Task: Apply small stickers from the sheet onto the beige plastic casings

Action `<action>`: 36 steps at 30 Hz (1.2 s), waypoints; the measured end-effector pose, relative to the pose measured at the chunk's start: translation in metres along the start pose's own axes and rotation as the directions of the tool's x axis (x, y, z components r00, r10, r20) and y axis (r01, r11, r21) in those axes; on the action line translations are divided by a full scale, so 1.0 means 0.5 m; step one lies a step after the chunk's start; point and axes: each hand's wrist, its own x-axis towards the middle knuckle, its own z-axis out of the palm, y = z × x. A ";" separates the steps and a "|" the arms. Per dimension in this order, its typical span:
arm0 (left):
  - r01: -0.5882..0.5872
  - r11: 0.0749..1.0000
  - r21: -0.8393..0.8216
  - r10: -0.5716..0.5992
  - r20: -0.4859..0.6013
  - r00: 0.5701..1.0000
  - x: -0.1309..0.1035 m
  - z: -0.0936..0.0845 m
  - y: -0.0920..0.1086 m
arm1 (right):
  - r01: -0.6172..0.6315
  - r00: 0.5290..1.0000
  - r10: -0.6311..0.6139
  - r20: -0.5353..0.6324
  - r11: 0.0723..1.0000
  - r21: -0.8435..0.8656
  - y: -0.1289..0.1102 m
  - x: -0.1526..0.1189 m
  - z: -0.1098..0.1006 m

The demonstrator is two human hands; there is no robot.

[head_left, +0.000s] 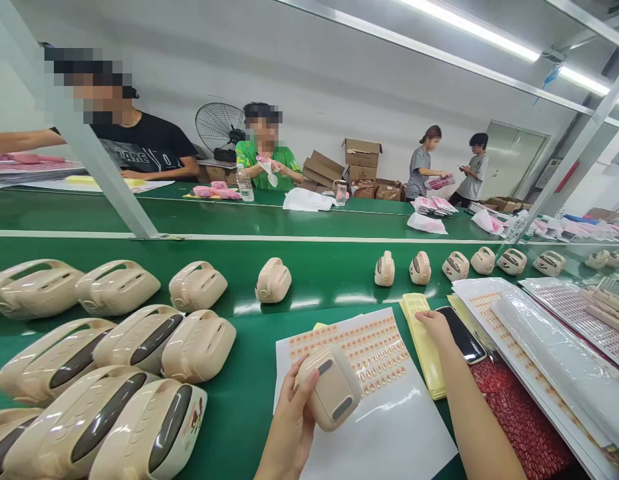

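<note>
Holding one beige casing (332,390) above the white sticker sheet (389,427), my left hand (289,427) wraps it with fingers closed. My right hand (437,327) rests open, fingertips on a yellow backing strip (424,340) beside one phone (462,333), gripping nothing. Seven casings crowd the belt's (249,400) near left; about ten stand spaced along its far lane, with bare green between. Four people work beyond.
</note>
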 end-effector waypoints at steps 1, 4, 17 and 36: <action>0.010 1.000 0.004 -0.010 -0.001 1.000 0.002 -0.001 0.000 | 0.019 0.999 -0.022 0.038 0.998 0.056 -0.008 -0.016 0.008; 0.032 0.999 0.003 -0.032 0.023 0.999 0.007 0.000 -0.003 | 0.061 0.978 -0.100 0.183 0.977 0.206 -0.032 -0.087 0.048; -0.010 1.000 0.010 0.010 -0.029 1.000 0.013 0.011 -0.019 | -0.056 0.888 -0.148 0.434 0.904 0.423 -0.058 -0.251 0.177; 0.077 0.991 -0.108 -0.077 0.005 0.997 0.007 0.007 -0.009 | 0.689 0.701 -0.701 0.131 0.713 0.130 -0.044 -0.277 0.164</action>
